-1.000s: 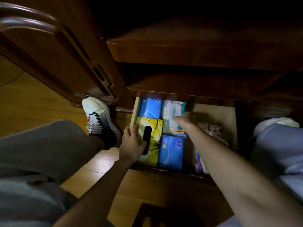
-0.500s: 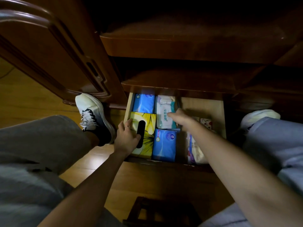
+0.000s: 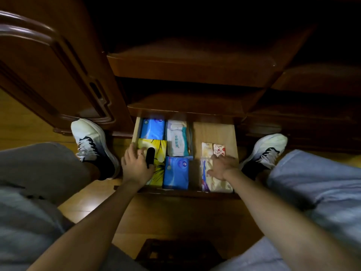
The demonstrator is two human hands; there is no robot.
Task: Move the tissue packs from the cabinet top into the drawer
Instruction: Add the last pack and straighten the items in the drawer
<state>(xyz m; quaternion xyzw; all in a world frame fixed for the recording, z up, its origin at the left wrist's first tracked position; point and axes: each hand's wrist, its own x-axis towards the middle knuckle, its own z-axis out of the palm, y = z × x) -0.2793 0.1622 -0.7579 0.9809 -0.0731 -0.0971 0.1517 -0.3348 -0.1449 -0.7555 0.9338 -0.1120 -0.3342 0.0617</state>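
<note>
The open drawer (image 3: 214, 132) below the cabinet holds several tissue packs. A blue pack (image 3: 152, 129) and a white wet-wipe pack (image 3: 177, 140) lie at the back, a yellow tissue box (image 3: 160, 153) and a second blue pack (image 3: 175, 173) in front. To the right lie two small pocket packs (image 3: 213, 148) and a cream pack (image 3: 216, 183). My left hand (image 3: 136, 165) rests flat on the yellow box beside its black slot. My right hand (image 3: 222, 166) lies with relaxed fingers on the cream pack. The cabinet top (image 3: 195, 59) looks dark and bare.
A wooden door (image 3: 48, 71) stands open at the left. My two white shoes (image 3: 91, 141) (image 3: 267, 149) flank the drawer on the wood floor (image 3: 175, 218). A dark wooden object (image 3: 175, 255) sits at the bottom edge between my knees.
My right hand has left the white wet-wipe pack and moved right and toward me onto the cream pack. My left hand stays on the yellow box. The view has tilted slightly.
</note>
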